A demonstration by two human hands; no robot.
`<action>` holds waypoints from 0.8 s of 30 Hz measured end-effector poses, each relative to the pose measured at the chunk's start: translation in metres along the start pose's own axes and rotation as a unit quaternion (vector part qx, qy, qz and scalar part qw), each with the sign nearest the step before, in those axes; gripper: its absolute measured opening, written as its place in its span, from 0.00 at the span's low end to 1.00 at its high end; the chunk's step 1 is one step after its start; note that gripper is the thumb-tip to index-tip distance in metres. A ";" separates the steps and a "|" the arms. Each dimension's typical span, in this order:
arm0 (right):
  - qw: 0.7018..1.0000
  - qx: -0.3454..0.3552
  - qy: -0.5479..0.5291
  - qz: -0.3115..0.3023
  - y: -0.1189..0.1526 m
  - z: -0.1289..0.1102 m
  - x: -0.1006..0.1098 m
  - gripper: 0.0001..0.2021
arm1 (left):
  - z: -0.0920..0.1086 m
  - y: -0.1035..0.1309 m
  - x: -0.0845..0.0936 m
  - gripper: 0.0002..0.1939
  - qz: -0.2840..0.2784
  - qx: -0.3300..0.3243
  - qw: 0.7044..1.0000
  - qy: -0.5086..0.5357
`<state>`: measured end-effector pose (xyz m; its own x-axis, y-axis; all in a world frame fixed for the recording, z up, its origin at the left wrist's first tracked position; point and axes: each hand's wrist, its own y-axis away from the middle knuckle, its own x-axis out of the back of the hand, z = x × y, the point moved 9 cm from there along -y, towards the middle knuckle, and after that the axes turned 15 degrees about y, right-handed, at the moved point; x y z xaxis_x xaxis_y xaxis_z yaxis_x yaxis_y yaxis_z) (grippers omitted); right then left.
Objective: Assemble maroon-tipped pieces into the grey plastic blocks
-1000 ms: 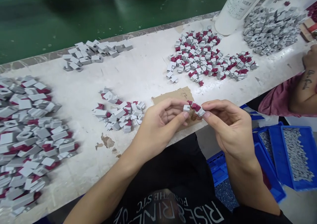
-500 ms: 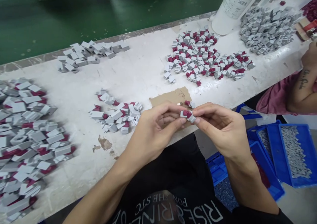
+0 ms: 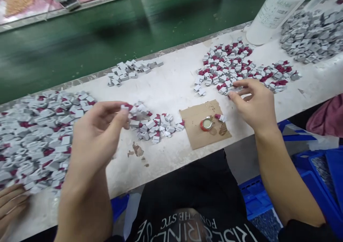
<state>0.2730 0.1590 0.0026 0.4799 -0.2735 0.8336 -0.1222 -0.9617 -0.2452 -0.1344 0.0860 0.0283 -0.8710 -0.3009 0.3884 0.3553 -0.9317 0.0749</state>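
Note:
My left hand (image 3: 98,138) pinches a small grey-and-maroon plastic piece (image 3: 126,107) between thumb and forefinger. It is beside a small cluster of similar grey-and-maroon pieces (image 3: 158,126). My right hand (image 3: 254,104) is at the front edge of a larger grey-and-maroon pile (image 3: 225,65), its thumb and forefinger closing about a small grey plastic piece there, partly hidden by the fingers. Between my hands lies a cardboard scrap (image 3: 197,136), bearing an upturned bottle cap (image 3: 207,124) and, at its right edge, one grey-and-maroon piece (image 3: 220,118).
A big heap of pieces (image 3: 40,135) covers the table's left side, with another person's hand (image 3: 13,204) before it. Grey pieces (image 3: 131,70) lie along the back edge. A white bottle (image 3: 273,17) stands near a grey heap (image 3: 316,35). Blue crates (image 3: 308,181) sit below, right.
My hands have parted: the left moved left with a piece, the right went to the pile at the back right. The cardboard and cap are now uncovered. Another person's hand appears lower left.

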 end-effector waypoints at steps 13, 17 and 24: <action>0.998 -0.028 0.015 -0.047 0.014 0.028 -0.010 0.13 | -0.016 -0.023 0.008 0.16 -0.041 0.030 0.997 -0.055; 0.997 0.017 0.012 -0.078 0.026 0.025 -0.008 0.10 | -0.013 -0.030 -0.004 0.13 -0.082 0.025 0.991 -0.104; 0.993 0.034 0.004 -0.114 0.044 0.019 0.002 0.13 | -0.006 -0.048 0.006 0.15 -0.043 0.055 0.974 -0.215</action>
<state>0.2850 0.1167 -0.0155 0.4815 -0.0494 0.8751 0.0477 -0.9955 -0.0825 -0.1590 0.1278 0.0213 -0.6854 -0.0886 0.7228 0.3429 -0.9149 0.2131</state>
